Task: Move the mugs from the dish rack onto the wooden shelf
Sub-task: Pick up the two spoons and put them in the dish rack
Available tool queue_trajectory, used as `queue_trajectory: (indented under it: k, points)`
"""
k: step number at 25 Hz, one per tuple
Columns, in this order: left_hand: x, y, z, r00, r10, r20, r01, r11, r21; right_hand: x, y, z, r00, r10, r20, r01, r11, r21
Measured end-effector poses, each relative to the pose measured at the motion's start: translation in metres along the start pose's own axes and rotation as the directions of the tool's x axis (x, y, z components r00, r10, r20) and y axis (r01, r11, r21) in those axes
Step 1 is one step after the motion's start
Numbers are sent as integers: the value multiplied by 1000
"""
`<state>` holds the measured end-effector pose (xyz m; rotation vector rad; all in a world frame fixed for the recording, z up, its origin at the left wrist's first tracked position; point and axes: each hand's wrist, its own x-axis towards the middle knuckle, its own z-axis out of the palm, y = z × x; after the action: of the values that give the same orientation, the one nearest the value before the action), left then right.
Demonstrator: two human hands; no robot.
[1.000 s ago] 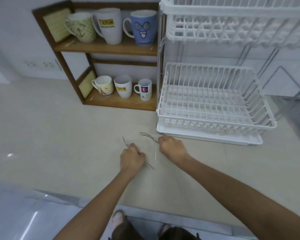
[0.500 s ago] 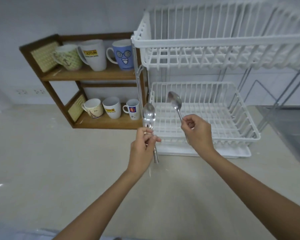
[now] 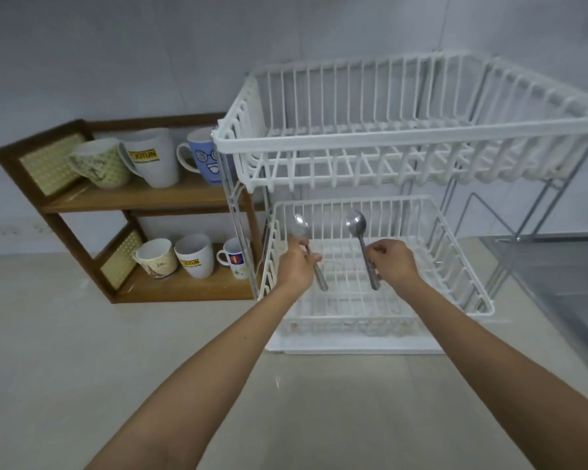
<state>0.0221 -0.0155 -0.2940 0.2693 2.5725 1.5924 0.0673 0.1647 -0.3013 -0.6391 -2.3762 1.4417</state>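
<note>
My left hand (image 3: 297,266) is shut on a metal spoon (image 3: 301,228), bowl up, over the left of the white dish rack's lower basket (image 3: 455,239). My right hand (image 3: 392,268) grips a second spoon (image 3: 356,223), also upright, over the basket's middle. Both rack tiers hold no mugs; the upper tier (image 3: 404,130) is bare. The wooden shelf (image 3: 133,198) stands left of the rack. Its top board carries a green patterned mug (image 3: 99,164), a tall white mug (image 3: 153,157) and a blue face mug (image 3: 204,161). Three smaller mugs (image 3: 194,256) stand on the bottom board.
The rack sits on a white drip tray (image 3: 353,346) on a pale stone counter (image 3: 82,351). A steel sink (image 3: 564,283) lies to the right. A wall socket (image 3: 17,227) is behind the shelf at the left.
Both hands picked the spoons up off the counter and carried them forward and up, into the lower basket. My view has tilted upward toward the rack.
</note>
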Motion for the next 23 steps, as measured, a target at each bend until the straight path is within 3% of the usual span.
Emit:
queue_trajectory:
  k: [3,7,16,23]
  points:
    - [21,-11,18,991,-127,38,125,990,70,16,11,8,979,168,116,-178,981,80]
    - [25,-27,41,969,-238,72,228,965,128,24,29,21,958,223,179,-212,974,-77]
    - [24,-39,69,939,-326,106,335,939,-79,23,40,35,977,128,169,-60,931,-361]
    - [27,-41,73,946,-309,99,306,951,41,25,41,41,987,83,135,-15,898,-439]
